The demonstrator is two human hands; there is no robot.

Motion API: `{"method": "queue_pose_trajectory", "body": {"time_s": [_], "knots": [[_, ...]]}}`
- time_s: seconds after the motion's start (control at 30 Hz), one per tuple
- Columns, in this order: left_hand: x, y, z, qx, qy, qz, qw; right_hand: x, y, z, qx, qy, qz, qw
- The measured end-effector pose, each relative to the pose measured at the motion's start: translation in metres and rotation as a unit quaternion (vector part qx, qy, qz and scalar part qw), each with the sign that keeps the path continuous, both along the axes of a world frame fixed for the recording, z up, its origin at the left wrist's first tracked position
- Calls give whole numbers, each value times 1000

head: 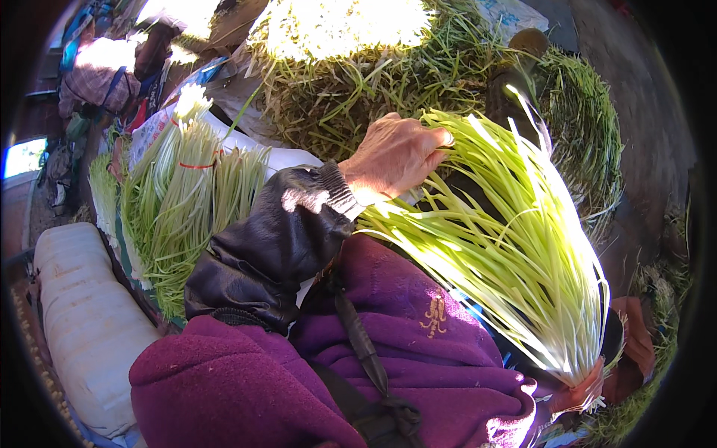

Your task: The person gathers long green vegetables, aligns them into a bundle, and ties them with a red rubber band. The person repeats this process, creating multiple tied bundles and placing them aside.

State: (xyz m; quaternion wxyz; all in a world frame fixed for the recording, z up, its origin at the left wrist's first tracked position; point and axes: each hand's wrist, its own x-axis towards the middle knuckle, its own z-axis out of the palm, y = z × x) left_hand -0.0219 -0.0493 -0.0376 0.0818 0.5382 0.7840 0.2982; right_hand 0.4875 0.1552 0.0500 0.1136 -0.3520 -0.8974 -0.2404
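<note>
My right hand [580, 392], low at the right, grips the pale root end of a large loose bunch of long flat green leaves, which look like garlic chives [521, 224]. The leaves fan up and left across my lap. At their upper left tips is my left hand [395, 154], its fingers curled against a few leaves; the fingertips are partly hidden. A dark leather-like sleeve cover [263, 246] is on my left forearm. Left of that arm stand bundles of similar pale-stemmed greens [179, 179], some tied with red bands [196, 166].
A big heap of cut leaves and trimmings [358, 95] lies ahead, brightly sunlit on top. More leaf litter [582, 123] hangs at the right. A long whitish padded roll [89, 319] lies at the left. A person in a checked garment [103, 78] is at the upper left.
</note>
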Motion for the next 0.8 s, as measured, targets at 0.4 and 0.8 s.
{"method": "queue_pose_trajectory", "body": {"time_s": [0.4, 0.8], "knots": [[8, 9, -31, 104, 135, -27, 985, 2, 0, -1, -4, -3, -15, 1000], [9, -19, -34, 122, 117, -42, 985, 6, 1, -2, -11, -2, -17, 1000]]}}
